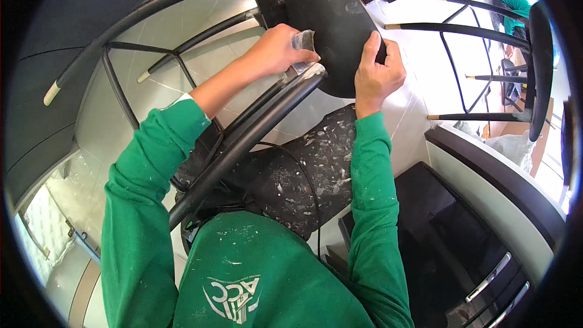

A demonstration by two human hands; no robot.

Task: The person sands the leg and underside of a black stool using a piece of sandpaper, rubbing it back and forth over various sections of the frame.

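Observation:
A black stool lies tipped over in front of me, its round seat (340, 24) on edge and its legs (243, 149) pointing toward me and to the left. My left hand (280, 51) is closed on a folded grey piece of sandpaper (302, 42), beside the joint where a leg meets the seat. Whitish filler or dust (314, 71) covers that joint. My right hand (379, 76) grips the right edge of the seat, thumb on its face and fingers bent round the rim.
Another black stool (537, 73) lies on its side at the right, beyond a low dark-topped ledge (492, 179). A person in a green sleeve (516, 3) is behind it. At lower right stands a glossy black unit (449, 237). A dark panel (54, 42) rises at the left.

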